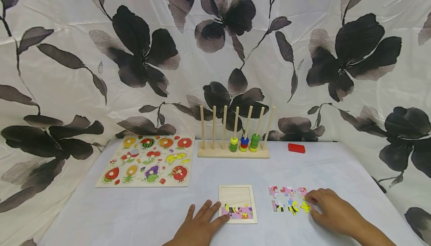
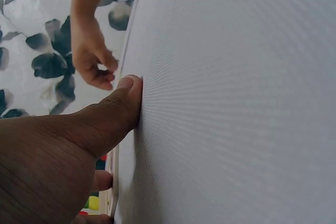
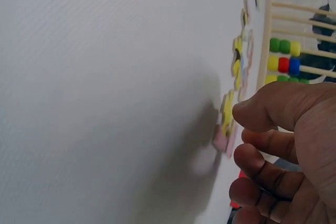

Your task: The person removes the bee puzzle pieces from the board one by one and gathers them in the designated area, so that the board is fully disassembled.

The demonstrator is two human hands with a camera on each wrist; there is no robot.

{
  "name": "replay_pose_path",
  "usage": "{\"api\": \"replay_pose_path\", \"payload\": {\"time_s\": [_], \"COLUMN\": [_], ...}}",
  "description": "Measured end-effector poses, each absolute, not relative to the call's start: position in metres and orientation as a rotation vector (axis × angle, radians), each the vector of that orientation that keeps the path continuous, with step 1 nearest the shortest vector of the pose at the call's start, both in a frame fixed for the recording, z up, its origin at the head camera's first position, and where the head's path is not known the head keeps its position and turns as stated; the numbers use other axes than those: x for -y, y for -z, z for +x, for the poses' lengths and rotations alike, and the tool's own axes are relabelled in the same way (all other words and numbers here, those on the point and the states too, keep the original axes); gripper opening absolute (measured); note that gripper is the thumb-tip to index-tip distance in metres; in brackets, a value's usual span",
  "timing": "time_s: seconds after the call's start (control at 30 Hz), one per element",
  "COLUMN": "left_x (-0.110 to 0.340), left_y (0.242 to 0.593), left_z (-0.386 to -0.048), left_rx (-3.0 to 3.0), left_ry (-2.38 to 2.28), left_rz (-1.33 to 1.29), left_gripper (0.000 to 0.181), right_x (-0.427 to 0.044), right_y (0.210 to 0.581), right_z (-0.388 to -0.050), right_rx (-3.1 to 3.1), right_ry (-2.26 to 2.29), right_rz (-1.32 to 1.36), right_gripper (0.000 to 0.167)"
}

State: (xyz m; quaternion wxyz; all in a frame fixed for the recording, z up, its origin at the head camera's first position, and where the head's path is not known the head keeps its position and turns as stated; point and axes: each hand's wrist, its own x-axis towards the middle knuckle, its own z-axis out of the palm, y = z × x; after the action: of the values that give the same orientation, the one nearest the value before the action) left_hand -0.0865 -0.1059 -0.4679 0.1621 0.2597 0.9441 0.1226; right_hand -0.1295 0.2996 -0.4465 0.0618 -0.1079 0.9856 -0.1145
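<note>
A small wooden puzzle tray (image 1: 235,193) lies mid-table, its lower part filled with pink and yellow jigsaw pieces (image 1: 243,213). My left hand (image 1: 201,223) rests at the tray's left side with fingers spread, the thumb over its lower edge. Loose puzzle pieces (image 1: 287,191) lie in two rows to the right of the tray. Over the right end of these rows is my right hand (image 1: 331,211), its fingertips by a yellow piece (image 1: 305,206). In the right wrist view its thumb (image 3: 262,106) and loosely bent fingers stand apart, and no piece shows between them.
A fruit peg puzzle board (image 1: 144,161) lies at the left. Behind the tray stands a wooden peg rack (image 1: 232,153) with colored beads on three pegs. A red block (image 1: 296,148) lies at the back right. Floral cloth (image 1: 215,58) hangs behind the table.
</note>
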Motion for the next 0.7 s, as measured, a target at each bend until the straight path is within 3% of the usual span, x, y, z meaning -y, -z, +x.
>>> {"api": "replay_pose_path", "payload": {"time_s": [0.4, 0.7], "left_x": [0.107, 0.106], "left_y": [0.473, 0.468], "left_z": [-0.086, -0.088], "left_rx": [-2.651, -2.625], "left_ry": [-0.425, -0.366], "left_rz": [0.755, 0.767], "left_gripper": [0.080, 0.078], "right_x": [-0.253, -0.213], "right_y": [0.437, 0.438], "right_z": [-0.131, -0.132], "right_rx": [-2.988, -2.998], "right_ry": [0.398, 0.396], "right_rz": [-0.435, -0.682], "right_gripper": [0.027, 0.022]}}
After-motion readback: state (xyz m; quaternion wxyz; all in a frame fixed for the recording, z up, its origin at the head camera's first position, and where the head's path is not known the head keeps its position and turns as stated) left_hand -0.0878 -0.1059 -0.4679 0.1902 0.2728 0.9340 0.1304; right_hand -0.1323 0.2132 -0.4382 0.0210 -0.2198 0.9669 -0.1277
